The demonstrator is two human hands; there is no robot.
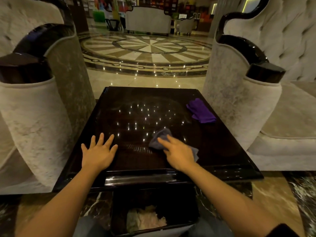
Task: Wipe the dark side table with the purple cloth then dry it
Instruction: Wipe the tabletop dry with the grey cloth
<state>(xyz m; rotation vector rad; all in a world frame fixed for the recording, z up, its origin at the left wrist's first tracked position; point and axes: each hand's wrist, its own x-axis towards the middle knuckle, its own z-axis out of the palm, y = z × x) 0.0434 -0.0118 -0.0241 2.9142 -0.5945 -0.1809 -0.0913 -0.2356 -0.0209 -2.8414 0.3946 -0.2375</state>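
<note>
I judge drying is underway: my right hand (177,153), fingers spread, presses a grey cloth (161,136) flat on the table (222,147); left hand (98,152) rests open, empty. The purple cloth (201,111) lies at the far right. Next, sweep toward unwiped edges.

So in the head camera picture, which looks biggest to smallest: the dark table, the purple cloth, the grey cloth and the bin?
1. Dark table, by far.
2. Bin, though it sits closest to the camera.
3. Purple cloth and grey cloth: too alike, and the right hand hides part of the grey one.
</note>
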